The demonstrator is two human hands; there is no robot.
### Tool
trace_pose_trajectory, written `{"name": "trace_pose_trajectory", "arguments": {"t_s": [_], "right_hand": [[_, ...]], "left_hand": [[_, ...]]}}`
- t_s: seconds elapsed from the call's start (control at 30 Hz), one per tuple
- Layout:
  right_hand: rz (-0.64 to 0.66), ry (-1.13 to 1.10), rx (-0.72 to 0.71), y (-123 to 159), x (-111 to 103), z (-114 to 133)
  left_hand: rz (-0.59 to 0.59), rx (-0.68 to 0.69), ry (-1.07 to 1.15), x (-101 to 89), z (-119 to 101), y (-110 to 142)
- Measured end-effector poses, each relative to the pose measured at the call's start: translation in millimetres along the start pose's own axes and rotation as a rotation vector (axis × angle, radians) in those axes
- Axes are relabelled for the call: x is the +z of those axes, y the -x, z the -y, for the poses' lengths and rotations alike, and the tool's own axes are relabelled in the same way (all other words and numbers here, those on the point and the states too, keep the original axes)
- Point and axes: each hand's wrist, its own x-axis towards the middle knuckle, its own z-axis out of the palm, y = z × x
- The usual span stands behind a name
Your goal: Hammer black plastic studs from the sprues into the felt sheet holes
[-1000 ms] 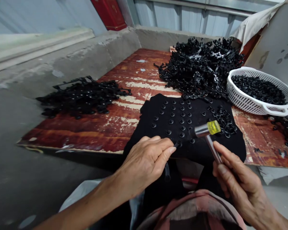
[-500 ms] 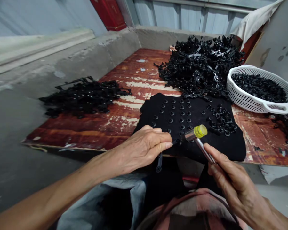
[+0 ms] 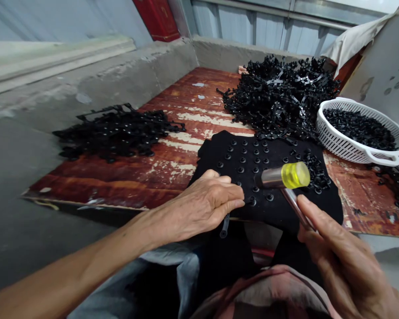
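My right hand [image 3: 339,248] is closed round the handle of a small mallet [image 3: 284,177] with a clear yellow face and a metal head. The mallet is raised above a black cloth [image 3: 295,212] at the table's front edge. My left hand [image 3: 216,199] is closed in a pinch on a black linkage strip [image 3: 224,228], one arm of which hangs below the fingers. Most of that strip is hidden by the hand. Round black caps [image 3: 256,160] stand in rows on the cloth, with one cap [image 3: 252,200] just beside my left fingertips. A loose cluster of caps [image 3: 319,179] lies at the right.
A large heap of black linkage strips [image 3: 279,97] rises behind the cloth, and a smaller pile [image 3: 116,133] lies left. At the right a white plastic basket [image 3: 339,141] holds many small black parts. The worn red-brown table [image 3: 133,181] meets a concrete ledge [image 3: 103,84].
The mallet has risen off the strip's end, up and to the right, with my right hand. My left hand has shifted slightly right, still pinching the strip. The view has tilted a little.
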Motion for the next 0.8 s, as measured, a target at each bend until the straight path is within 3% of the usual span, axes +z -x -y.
{"name": "trace_pose_trajectory", "arguments": {"t_s": [0.43, 0.63, 0.8], "right_hand": [[-0.089, -0.162, 0.158, 21, 17, -10], [-0.088, -0.212, 0.164, 28, 25, -18], [-0.072, -0.216, 0.142, 29, 24, -18]], "left_hand": [[-0.038, -0.055, 0.095, -1.4, 0, 3], [-0.125, -0.050, 0.024, 9.4, -5, 7], [-0.128, -0.059, 0.005, 12.4, -8, 7]]}}
